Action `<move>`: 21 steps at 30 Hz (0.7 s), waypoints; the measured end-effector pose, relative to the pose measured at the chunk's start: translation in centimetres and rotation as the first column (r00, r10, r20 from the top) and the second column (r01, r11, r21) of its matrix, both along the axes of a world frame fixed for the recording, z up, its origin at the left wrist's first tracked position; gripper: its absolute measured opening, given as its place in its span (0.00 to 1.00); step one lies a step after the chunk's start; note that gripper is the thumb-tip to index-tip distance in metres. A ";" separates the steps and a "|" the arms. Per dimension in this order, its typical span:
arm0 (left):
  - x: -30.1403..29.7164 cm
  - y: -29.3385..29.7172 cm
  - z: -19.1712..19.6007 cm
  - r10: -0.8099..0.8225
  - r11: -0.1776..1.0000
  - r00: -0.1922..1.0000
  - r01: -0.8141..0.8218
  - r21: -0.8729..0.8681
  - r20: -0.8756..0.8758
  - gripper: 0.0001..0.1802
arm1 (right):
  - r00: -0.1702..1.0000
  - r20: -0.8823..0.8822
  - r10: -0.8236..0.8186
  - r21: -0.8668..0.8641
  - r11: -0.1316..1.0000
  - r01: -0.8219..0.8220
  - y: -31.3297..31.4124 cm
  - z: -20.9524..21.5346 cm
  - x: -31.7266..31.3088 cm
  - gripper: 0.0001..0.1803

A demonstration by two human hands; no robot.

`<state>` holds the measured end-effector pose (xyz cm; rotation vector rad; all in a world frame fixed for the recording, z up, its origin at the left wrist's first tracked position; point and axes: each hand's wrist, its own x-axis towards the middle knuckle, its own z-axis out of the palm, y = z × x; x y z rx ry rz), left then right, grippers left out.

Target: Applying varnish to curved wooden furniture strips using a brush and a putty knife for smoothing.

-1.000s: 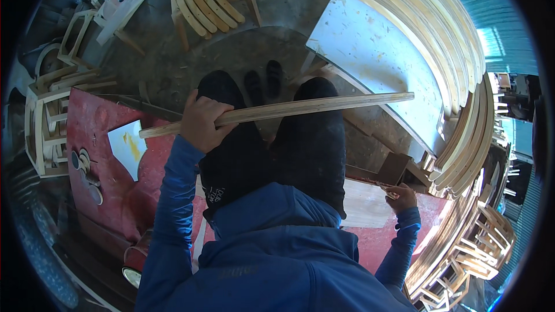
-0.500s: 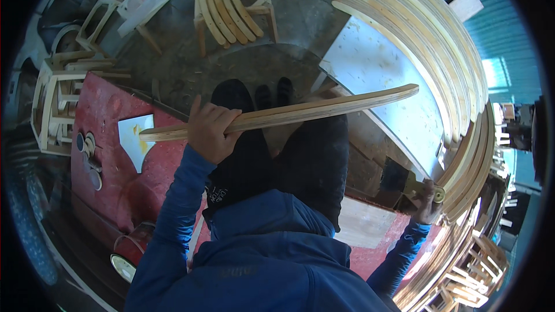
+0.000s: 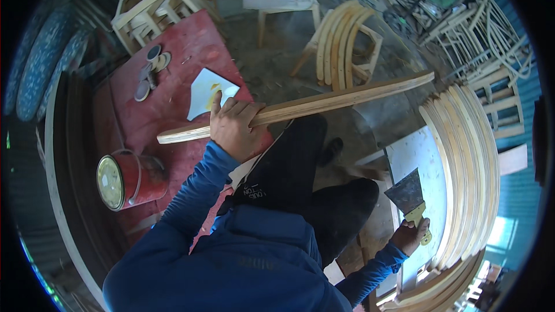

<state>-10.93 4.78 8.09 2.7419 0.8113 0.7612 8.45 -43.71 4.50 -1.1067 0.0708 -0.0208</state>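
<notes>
My left hand [image 3: 234,129] is closed around a long curved wooden strip [image 3: 341,100] with layered edges, near its left end. The strip slants across in front of my legs, its far end pointing up to the right. In my right hand [image 3: 409,236] is a putty knife [image 3: 407,193] with a wide dark blade and a yellowish handle, blade pointing up and away. Beneath the left end of the strip, a white sheet [image 3: 203,88] smeared with yellow paste lies on a red board [image 3: 139,81]. The knife is apart from the strip.
Many similar curved strips [image 3: 468,179] are stacked on a pale board [image 3: 430,138] at my right. A red bucket [image 3: 144,179] stands at my left, near round discs [image 3: 151,69]. Ahead, a wooden stool [image 3: 367,52] carries several curved strips [image 3: 341,34].
My view has swung toward the left, bringing the bucket further in. The putty knife is now in plainer sight, blade up. The left hand keeps its hold on the wooden strip.
</notes>
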 end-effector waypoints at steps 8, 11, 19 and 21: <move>-5.9 3.5 -1.2 0.305 0.950 0.952 -0.306 0.061 0.031 0.19 | 0.989 0.016 0.146 -0.019 0.989 -0.146 6.4 1.0 3.9 0.21; -6.9 4.8 -1.8 0.378 0.923 0.924 -0.381 0.055 0.051 0.19 | 0.979 0.030 0.200 -0.015 0.980 -0.200 7.5 1.1 5.3 0.20; -6.4 7.3 -2.2 0.457 0.889 0.885 -0.454 -0.057 0.091 0.21 | 0.952 0.032 0.305 -0.051 0.952 -0.303 14.0 2.7 5.9 0.23; -6.3 7.7 -2.0 0.474 0.879 0.876 -0.466 -0.100 0.093 0.21 | 0.965 -0.014 0.262 -0.053 0.963 -0.262 15.5 2.8 6.2 0.22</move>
